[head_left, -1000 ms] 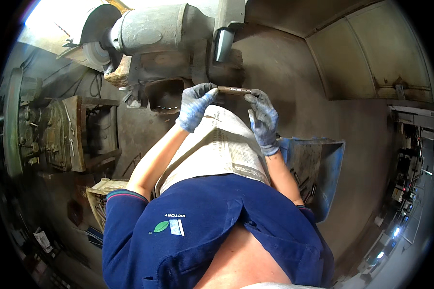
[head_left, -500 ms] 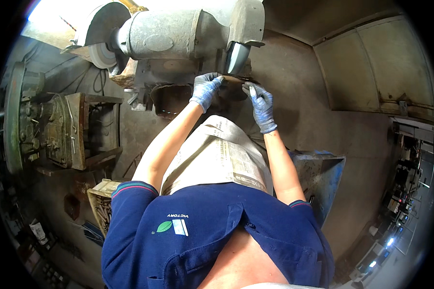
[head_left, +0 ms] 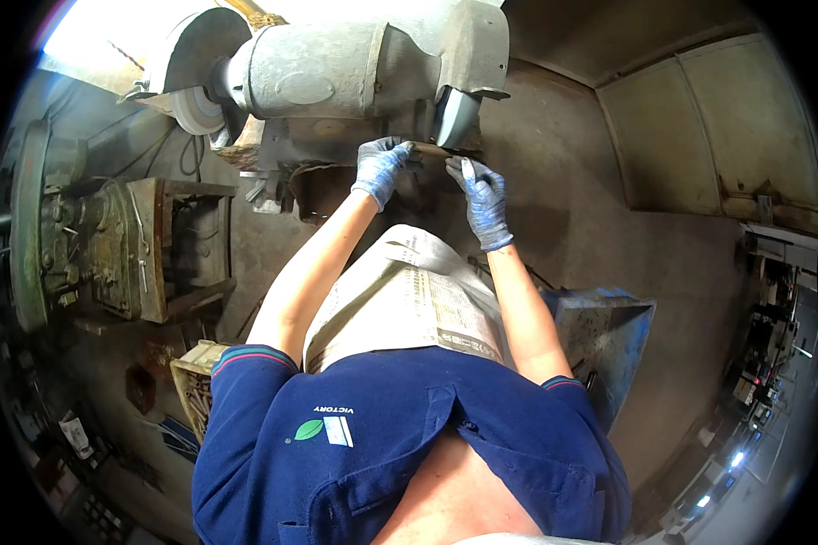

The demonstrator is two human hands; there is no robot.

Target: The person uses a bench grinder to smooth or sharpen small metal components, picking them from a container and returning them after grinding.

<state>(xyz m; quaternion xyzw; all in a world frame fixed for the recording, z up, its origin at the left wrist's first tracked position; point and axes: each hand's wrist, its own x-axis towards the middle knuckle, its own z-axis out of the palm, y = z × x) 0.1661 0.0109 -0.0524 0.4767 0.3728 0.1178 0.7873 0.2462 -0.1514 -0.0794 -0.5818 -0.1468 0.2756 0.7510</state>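
A thin brownish bar (head_left: 432, 149) is held level between my gloved hands. My left hand (head_left: 382, 169), in a blue-and-grey work glove, pinches its left end. My right hand (head_left: 482, 198), gloved alike, grips the right end with the thumb and fingers closed. Just beyond the bar is the right grinding wheel (head_left: 457, 118) of a bench grinder (head_left: 314, 73); whether bar and wheel touch, I cannot tell. The grinder's left wheel (head_left: 196, 110) sits under its own guard. What kind of part the bar is does not show.
An old green-brown machine (head_left: 109, 245) stands on the left. A wooden box of metal pieces (head_left: 195, 381) is by my left side, a blue-edged metal bin (head_left: 609, 336) by my right. Pale cabinet panels (head_left: 700, 127) rise at the far right. A light apron (head_left: 409, 300) covers my lap.
Both hands have shifted slightly left with the bar, and my right hand is now closer to my left. The view has moved a little, too.
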